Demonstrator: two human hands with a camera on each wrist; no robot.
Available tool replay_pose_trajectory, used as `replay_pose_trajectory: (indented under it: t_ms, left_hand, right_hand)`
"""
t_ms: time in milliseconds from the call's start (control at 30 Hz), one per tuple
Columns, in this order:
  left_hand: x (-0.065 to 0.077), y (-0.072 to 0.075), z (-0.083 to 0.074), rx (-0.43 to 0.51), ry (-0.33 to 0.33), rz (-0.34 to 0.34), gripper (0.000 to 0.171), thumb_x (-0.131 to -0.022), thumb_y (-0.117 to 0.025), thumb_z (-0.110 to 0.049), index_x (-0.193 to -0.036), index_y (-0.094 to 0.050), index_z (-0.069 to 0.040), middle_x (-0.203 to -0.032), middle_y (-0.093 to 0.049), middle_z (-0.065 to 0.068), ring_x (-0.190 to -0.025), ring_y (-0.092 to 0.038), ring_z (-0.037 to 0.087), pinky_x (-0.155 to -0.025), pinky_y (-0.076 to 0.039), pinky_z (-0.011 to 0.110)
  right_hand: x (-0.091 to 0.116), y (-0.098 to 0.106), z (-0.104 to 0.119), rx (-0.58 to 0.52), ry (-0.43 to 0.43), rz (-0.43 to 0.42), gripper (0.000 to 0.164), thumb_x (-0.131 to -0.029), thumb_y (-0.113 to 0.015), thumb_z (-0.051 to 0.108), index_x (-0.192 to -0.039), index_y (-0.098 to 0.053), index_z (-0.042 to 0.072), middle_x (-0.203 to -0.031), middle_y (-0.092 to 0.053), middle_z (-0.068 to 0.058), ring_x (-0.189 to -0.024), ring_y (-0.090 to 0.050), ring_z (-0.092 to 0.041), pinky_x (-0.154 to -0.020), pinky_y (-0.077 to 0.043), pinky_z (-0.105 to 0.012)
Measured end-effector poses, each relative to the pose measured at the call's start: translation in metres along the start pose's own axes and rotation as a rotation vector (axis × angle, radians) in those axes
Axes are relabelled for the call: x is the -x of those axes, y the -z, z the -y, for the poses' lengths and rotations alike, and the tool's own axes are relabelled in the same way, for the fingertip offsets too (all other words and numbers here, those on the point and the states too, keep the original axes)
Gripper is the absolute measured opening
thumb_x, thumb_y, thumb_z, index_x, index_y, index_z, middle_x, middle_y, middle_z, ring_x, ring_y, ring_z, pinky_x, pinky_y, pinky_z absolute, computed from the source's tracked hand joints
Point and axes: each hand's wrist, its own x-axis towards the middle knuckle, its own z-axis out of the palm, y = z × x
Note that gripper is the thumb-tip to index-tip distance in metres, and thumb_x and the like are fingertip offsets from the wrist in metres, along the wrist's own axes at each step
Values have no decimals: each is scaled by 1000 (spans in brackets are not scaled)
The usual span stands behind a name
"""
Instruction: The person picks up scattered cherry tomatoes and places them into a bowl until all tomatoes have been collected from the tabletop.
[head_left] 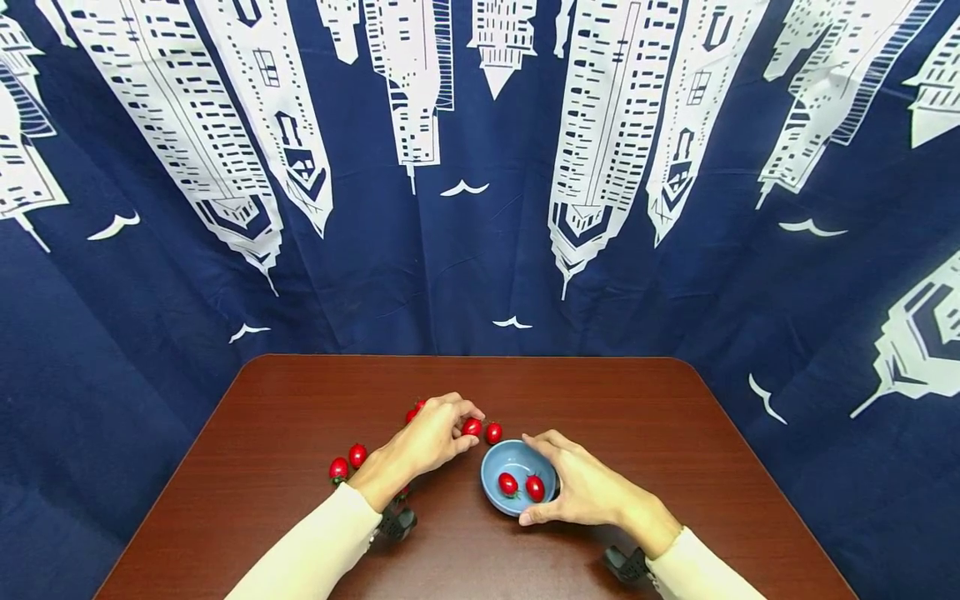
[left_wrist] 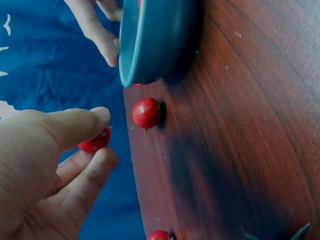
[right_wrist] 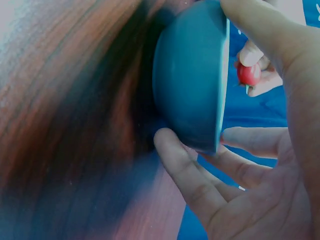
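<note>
The left hand (head_left: 431, 437) pinches a cherry tomato (head_left: 472, 427) between thumb and fingers, left of the blue bowl (head_left: 521, 455), whose right side the right hand (head_left: 581, 483) grips, thumb and fingers spread wide. Farther left of the bowl, the left hand and wrist partly hide other tomatoes (head_left: 411, 415).

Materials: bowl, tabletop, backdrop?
Bowl: likely glazed ceramic or plastic, smooth satin finish; even blue colour, soft shading, no visible grain. Can't separate the two.
Tabletop: wood or wood-look laminate, semi-gloss; reddish-brown grain streaks, a pale sheen near the front.
Backdrop: fabric, matte, white print on navy; creases show. Fibre unclear.
</note>
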Motion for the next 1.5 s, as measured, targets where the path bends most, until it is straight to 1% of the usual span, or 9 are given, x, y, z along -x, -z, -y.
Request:
replay_pose_trajectory:
  t_ms: [33,100,267,333,533,800,1100,1367,1500]
  left_hand:
    - [1,0,-1,3,-1,0,30,-97,-93,-1,-125,-82,1,-109,-76,13,-91,-84,20,-82,-69,22]
    - [3,-1,-3,9,-2,0,31,-97,-93,-1,-125,-82,1,-109,-76,13,-91,-83,20,-81,-68,22]
    - [6,-2,-6,12,-7,-7,32,-96,-94,-2,-125,-83,-1,-108,-77,11,-89,-82,19,-81,-68,23]
    - [6,-2,-8,10,-7,-12,32,-95,-94,-3,-125,-83,-2,-108,-77,10,-89,-82,19,-81,-68,22]
    - [6,-3,-14,30,-21,-11,33,-95,-96,-3,-126,-84,-2,-108,-78,10,-90,-83,18,-83,-69,21]
    - [7,-18,-22,35,-63,27,33,-97,-95,-6,-128,-84,-6,-113,-80,7,-94,-82,14,-84,-66,17]
    - [-2,-27,-30,34,-89,72,33,-98,-93,-4,-129,-83,-6,-114,-81,6,-92,-77,10,-83,-63,14]
    - [-7,-33,-36,26,-113,90,31,-99,-93,-7,-128,-83,-5,-112,-81,6,-95,-78,12,-84,-64,14]
    - [-7,-37,-35,39,-103,96,31,-99,-94,-7,-128,-83,-5,-112,-81,6,-95,-79,11,-85,-64,14]
  right_hand:
    - [1,1,-1,-2,2,1,118,-81,-103,68,-166,-59,-2,-151,-70,-7,-126,-73,-17,-112,-65,-37]
    - [2,4,-2,-29,6,4,117,-82,-103,66,-165,-58,-3,-151,-69,-8,-121,-74,-16,-105,-67,-34]
    - [2,8,-6,-138,21,26,107,-84,-106,53,-160,-60,-7,-147,-70,-12,-103,-72,-10,-83,-67,-25]
    - [0,9,-7,-163,26,34,104,-84,-106,50,-159,-61,-7,-144,-70,-13,-101,-72,-7,-82,-68,-25]
    - [-3,11,-7,-168,16,43,102,-83,-107,48,-157,-63,-7,-141,-71,-12,-96,-71,-4,-82,-68,-25]
    - [0,6,-7,-195,13,62,101,-81,-108,45,-155,-64,-8,-137,-72,-11,-100,-74,-8,-82,-68,-24]
    - [0,9,-9,-222,0,54,100,-82,-108,44,-155,-64,-6,-134,-71,-10,-97,-76,-7,-82,-69,-23]
    - [1,7,-10,-184,9,41,100,-82,-108,47,-155,-65,-5,-133,-72,-7,-100,-75,-8,-82,-68,-24]
    - [2,7,-11,-146,14,28,100,-82,-107,51,-155,-66,-4,-132,-73,-5,-104,-74,-6,-88,-68,-25]
